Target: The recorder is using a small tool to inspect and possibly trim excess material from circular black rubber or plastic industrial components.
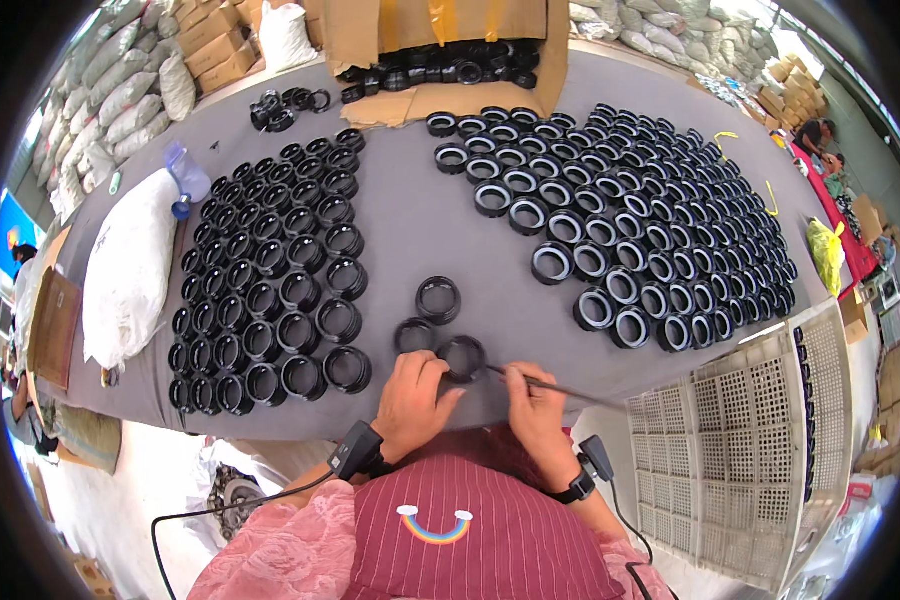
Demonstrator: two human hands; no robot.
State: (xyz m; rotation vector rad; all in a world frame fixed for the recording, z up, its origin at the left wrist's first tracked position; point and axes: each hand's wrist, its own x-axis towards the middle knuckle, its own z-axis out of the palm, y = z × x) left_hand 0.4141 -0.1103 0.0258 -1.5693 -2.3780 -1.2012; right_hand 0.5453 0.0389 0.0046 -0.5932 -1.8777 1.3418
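Observation:
My left hand [411, 404] pinches a black ring [481, 347] near the table's front edge, its fingers at the ring's lower left side. A thin dark rod [582, 394] is gripped in my right hand [537, 408], thumb and fingers closed round it. The rod's left tip reaches the right rim of the held ring; whether they touch I cannot tell. Just beyond the left hand lie two more black rings, a nearer ring [400, 335] close to the held one and a farther ring [456, 293].
Rows of black rings [346, 369] cover the grey table's [400, 200] left side; rings with pale inner bands [631, 328] fill its right. An open cardboard box [370, 108] of black parts stands at the back. A white sack [135, 260] lies left, a plastic crate [710, 440] stands right.

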